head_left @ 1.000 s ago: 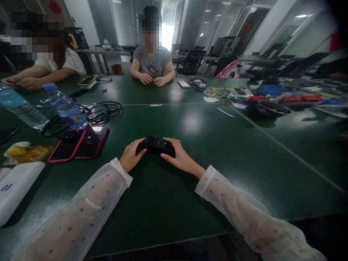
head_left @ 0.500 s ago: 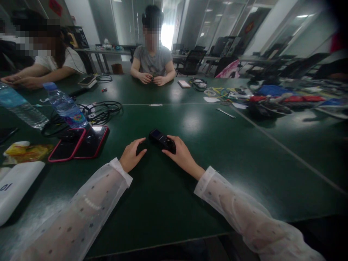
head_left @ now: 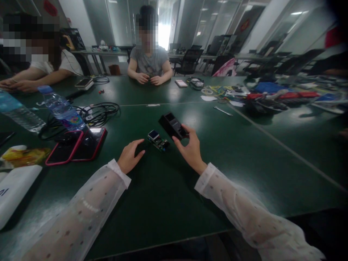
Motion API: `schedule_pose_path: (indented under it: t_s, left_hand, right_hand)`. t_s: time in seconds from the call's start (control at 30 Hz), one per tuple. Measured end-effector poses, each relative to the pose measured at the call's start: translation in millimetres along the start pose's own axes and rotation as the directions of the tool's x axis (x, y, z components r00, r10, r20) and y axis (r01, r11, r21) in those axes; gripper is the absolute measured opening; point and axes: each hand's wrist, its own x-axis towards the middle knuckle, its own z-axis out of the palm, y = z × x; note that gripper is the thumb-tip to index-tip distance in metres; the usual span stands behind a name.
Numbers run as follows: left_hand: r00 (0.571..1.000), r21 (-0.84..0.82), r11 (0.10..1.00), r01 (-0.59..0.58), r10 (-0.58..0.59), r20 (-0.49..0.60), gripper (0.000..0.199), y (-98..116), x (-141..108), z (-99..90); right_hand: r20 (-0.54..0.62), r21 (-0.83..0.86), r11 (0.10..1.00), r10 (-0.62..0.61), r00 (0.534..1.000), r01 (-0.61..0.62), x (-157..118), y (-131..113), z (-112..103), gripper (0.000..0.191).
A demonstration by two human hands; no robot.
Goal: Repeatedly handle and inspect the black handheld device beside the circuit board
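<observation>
A black plastic casing with a window near its far end is gripped at its near end by my right hand, between thumb and fingers. It is tilted and lifted above the table. Just left of and below it, a small circuit board with a little screen lies bare on the green tabletop. My left hand rests on the table to the left of the board, fingers apart and holding nothing. Its fingertips are close to the board's screen end; whether they touch it I cannot tell.
Left of my hands lie two red-edged phones, a white box-like device, a yellow packet, coiled black cables and water bottles. A wrench and cluttered wires lie right. Two people sit at the table.
My right hand has raised the black casing up and to the right, off the circuit board, which now shows on the table. My left hand has barely moved.
</observation>
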Motion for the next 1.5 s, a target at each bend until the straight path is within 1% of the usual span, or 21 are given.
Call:
schedule_pose_path:
  t_s: [0.1,0.23,0.37,0.5,0.6,0.7,0.8,1.17,1.5]
  left_hand:
    - [1.0,0.049,0.999,-0.018,0.017,0.017,0.045,2,-1,-0.8]
    - [0.997,0.156,0.987,-0.042,0.032,0.069,0.04,6,-3,1.0]
    - [0.993,0.254,0.965,-0.063,0.037,0.108,0.037,10,-4,3.2]
    - [0.993,0.308,0.949,-0.068,0.033,0.117,0.038,12,-4,4.0]
    - [0.992,0.323,0.944,-0.072,0.034,0.12,0.038,14,-4,3.7]
    - [0.993,0.331,0.941,-0.068,0.03,0.118,0.038,16,-5,3.2]
    - [0.993,0.333,0.941,-0.064,0.025,0.118,0.039,16,-5,2.9]
    - [0.993,0.334,0.939,-0.08,0.045,0.112,0.039,11,-5,5.5]
    - [0.992,0.355,0.931,-0.081,0.039,0.121,0.039,17,-4,3.5]
  right_hand:
    - [-0.099,-0.05,0.998,0.022,0.995,-0.027,10,22,-12,0.054]
    - [-0.227,-0.159,0.986,0.01,0.974,-0.048,20,52,-23,0.052]
    - [-0.281,-0.246,0.967,-0.002,0.96,-0.07,25,73,-27,0.05]
    - [-0.292,-0.328,0.94,-0.011,0.956,-0.089,24,82,-26,0.047]
    - [-0.275,-0.397,0.91,0.009,0.962,-0.122,23,85,-26,0.046]
    - [-0.176,-0.487,0.862,0.061,0.983,-0.141,22,88,-26,0.046]
    - [-0.096,-0.561,0.818,0.091,0.991,-0.129,20,91,-25,0.048]
    - [-0.053,-0.654,0.751,0.072,0.996,-0.089,19,90,-24,0.049]
    - [-0.014,-0.691,0.717,0.108,0.994,-0.087,17,86,-23,0.052]
